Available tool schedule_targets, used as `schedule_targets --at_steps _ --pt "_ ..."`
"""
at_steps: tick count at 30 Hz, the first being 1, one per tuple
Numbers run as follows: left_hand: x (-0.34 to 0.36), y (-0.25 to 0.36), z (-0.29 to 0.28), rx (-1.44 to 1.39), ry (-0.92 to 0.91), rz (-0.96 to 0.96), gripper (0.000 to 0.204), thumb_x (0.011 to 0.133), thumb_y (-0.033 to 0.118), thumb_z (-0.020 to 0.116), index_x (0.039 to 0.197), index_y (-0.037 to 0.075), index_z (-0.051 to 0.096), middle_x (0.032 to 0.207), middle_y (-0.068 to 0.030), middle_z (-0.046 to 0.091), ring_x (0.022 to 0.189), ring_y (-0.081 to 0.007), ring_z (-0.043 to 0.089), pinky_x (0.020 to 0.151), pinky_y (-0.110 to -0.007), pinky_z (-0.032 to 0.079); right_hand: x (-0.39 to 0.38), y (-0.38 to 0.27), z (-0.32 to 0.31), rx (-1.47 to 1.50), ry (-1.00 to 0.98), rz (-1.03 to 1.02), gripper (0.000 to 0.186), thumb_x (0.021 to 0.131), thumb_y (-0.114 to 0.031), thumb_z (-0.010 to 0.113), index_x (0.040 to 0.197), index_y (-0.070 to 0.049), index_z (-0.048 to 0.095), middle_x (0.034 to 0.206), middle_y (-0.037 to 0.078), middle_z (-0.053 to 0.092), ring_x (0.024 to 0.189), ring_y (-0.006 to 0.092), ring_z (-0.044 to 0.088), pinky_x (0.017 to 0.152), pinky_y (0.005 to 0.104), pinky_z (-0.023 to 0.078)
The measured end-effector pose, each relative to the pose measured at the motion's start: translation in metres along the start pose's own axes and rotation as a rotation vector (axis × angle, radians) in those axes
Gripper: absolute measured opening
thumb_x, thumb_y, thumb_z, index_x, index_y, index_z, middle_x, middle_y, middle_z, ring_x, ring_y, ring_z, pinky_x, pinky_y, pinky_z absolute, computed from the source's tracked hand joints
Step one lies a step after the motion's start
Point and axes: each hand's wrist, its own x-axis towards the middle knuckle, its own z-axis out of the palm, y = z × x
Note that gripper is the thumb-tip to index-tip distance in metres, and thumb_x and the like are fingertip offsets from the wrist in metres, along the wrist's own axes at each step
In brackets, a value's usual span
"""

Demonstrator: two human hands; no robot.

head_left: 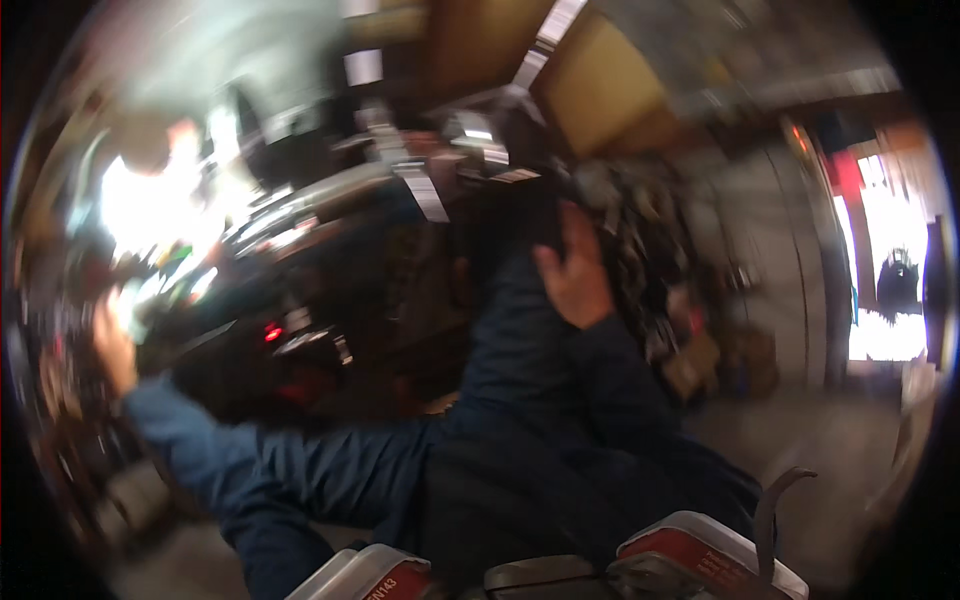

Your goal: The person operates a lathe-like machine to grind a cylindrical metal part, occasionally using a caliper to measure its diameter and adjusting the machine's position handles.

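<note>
everything smears with motion blur here, and the biggest thing going is the dark equipment (330,260) across the left and middle, nearest the left hand — it looks heavy, stiff and unlikely to shift easily, so solid framework away from the glare would be the place to take hold. next in size, right up the centre, the blue-clad leg (515,340): soft cloth over a firm limb, giving a little on the surface, best met with a flat palm near the knee. over to the lower right, pale floor (810,435) shows, and that side seems the roomier one; the left looks tighter, with the equipment crowding in. now an edge to watch — the long metal bar (345,190) slanting along the equipment's top, probably hard and smooth, perhaps slippery. down to the right hand (580,280), beside the leg and seemingly against it: that grip is spread, thumb well apart from the fingers, nothing seen held. then the left hand (115,345), far out by the glare: blurred, so no telling how far that grip is open or whether it holds anything. smallest of all, a red light (272,332) glows low on the equipment.
</note>
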Motion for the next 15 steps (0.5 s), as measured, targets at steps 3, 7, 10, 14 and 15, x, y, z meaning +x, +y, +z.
schedule_targets --at_steps 3,7,10,14,15 --pt "-0.008 -0.034 -0.001 0.152 -0.043 0.074 0.045 0.090 -0.004 0.048 0.134 0.004 0.048 0.126 -0.0209 0.055 0.117 -0.0347 0.054 0.098 -0.041 0.043 -0.022 0.016 -0.018 0.115 -0.090 0.154 0.069 0.092 -0.033 0.059 0.143 0.005 0.032 0.144 0.026 0.038 0.136 0.0377 0.034 0.113 0.0384 0.027" --pt "0.016 0.008 -0.008 -0.343 -0.077 -0.496 0.037 0.100 0.019 0.048 0.129 -0.002 0.053 0.126 -0.0195 0.055 0.115 -0.0313 0.055 0.097 -0.039 0.043 -0.051 0.053 -0.027 0.240 -0.068 0.351 0.057 0.093 -0.038 0.057 0.132 0.003 0.050 0.132 0.028 0.050 0.125 0.0404 0.046 0.106 0.0422 0.036" --pt "0.015 -0.007 -0.024 -0.412 -0.076 -0.581 0.043 0.101 0.029 0.047 0.127 -0.004 0.054 0.129 -0.0193 0.054 0.116 -0.0291 0.053 0.098 -0.037 0.041 -0.050 0.100 -0.027 0.405 -0.315 0.590 0.044 0.092 -0.032 0.057 0.120 0.002 0.059 0.121 0.027 0.058 0.114 0.0407 0.055 0.099 0.0441 0.042" --pt "0.020 -0.027 -0.028 -0.397 -0.163 -0.472 0.043 0.101 0.027 0.045 0.131 -0.003 0.052 0.132 -0.0202 0.051 0.121 -0.0277 0.049 0.102 -0.037 0.038 -0.071 0.177 -0.024 0.044 0.077 0.512 0.032 0.090 -0.021 0.057 0.111 0.001 0.063 0.109 0.026 0.062 0.105 0.0409 0.059 0.091 0.0456 0.047" --pt "0.021 -0.019 -0.028 -0.424 -0.153 -0.531 0.042 0.102 0.026 0.044 0.131 -0.003 0.052 0.132 -0.0203 0.051 0.121 -0.0275 0.049 0.102 -0.037 0.038 -0.070 0.192 -0.031 0.001 0.163 0.535 0.029 0.089 -0.019 0.057 0.109 0.001 0.063 0.106 0.025 0.063 0.103 0.0408 0.059 0.089 0.0455 0.048"
